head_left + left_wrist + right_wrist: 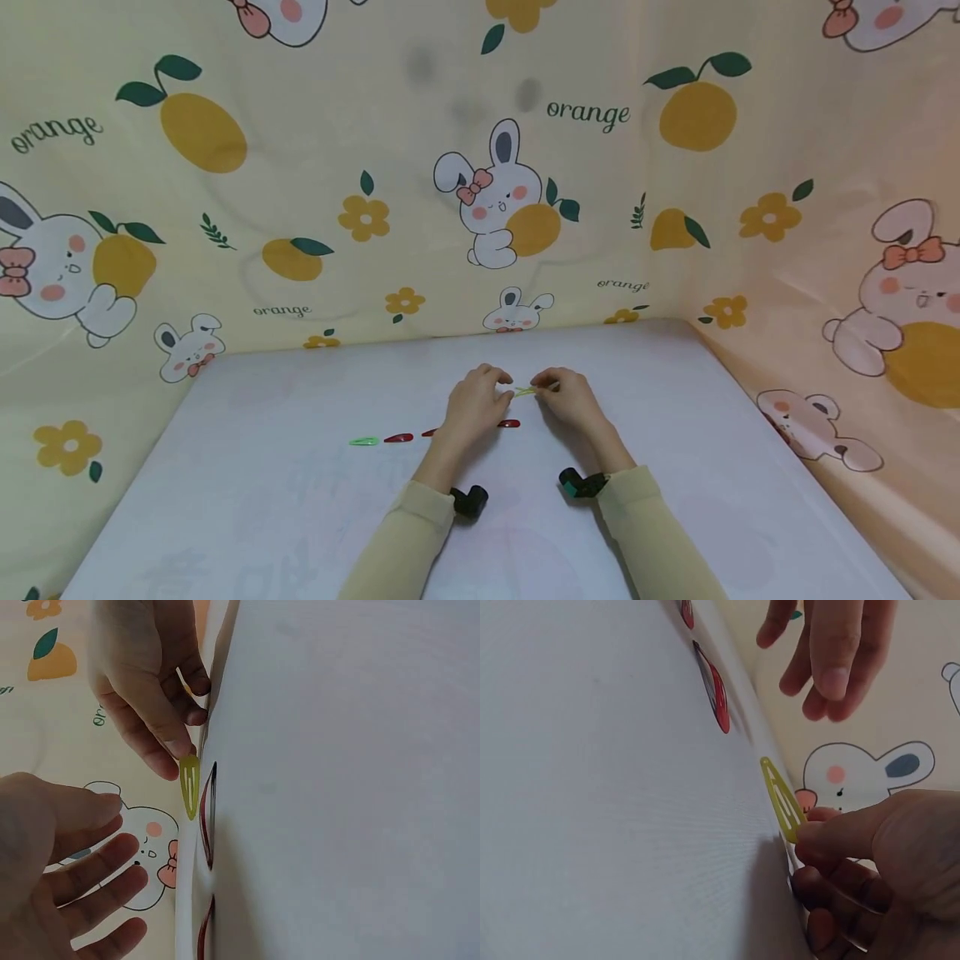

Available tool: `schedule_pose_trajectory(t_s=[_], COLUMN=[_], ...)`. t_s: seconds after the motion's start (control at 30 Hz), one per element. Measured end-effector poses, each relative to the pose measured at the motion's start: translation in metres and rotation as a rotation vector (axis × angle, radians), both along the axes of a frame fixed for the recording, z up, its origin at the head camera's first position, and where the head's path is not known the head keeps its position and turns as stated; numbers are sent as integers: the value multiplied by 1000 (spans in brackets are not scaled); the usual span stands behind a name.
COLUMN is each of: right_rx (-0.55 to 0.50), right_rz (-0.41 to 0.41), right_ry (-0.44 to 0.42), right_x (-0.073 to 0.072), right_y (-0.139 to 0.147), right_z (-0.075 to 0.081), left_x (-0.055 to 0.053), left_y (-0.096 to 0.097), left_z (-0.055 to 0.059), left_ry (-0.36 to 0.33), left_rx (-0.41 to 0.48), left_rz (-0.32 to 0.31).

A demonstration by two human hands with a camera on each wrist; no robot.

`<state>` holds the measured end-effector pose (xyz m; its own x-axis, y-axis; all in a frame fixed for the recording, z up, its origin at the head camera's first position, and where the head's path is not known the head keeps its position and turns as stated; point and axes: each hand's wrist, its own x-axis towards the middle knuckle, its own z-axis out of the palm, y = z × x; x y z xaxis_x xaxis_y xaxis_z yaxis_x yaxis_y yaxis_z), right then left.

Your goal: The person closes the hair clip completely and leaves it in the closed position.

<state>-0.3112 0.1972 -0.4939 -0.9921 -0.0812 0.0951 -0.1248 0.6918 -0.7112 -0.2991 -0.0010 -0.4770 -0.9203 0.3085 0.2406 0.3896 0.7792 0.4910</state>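
A yellow-green snap hair clip [778, 796] is pinched at its wide end between the thumb and fingers of my right hand [572, 404]. Its narrow end points left, toward my left hand [474, 407]. That left hand holds nothing; its fingers are spread and slightly bent, apart from the clip in the left wrist view. On the table below lies a row of clips: a green hair clip [364, 442], a red hair clip [399, 437], another red clip [429, 432] partly behind my left hand, and a red clip [509, 423] at the right end.
The white table [300, 517] reaches back to a curtain [405, 108] printed with rabbits and oranges. Black wrist cameras sit on both wrists, the left camera [471, 502] and the right camera [581, 483], close above the tabletop.
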Motion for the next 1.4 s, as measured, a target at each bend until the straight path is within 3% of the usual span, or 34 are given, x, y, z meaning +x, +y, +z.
schedule_pose_trajectory(t_s=[0.37,0.67,1.17,1.4], right_rx=[36,-4,-70,-58], right_rz=[4,-7,-20,-31], right_ry=[18,5,9,121], right_x=[-6,-5,1,2], right_y=[-2,-5,-10,-9], right_z=[-6,-4,7,15], left_x=[-16,-22,-21,-17], left_y=[9,12,14,16], left_z=[1,2,2,3], left_ry=[-92,-100,-35,64], left_rx=[-53,-75,-23,28], left_rz=[-7,-19,-14,16])
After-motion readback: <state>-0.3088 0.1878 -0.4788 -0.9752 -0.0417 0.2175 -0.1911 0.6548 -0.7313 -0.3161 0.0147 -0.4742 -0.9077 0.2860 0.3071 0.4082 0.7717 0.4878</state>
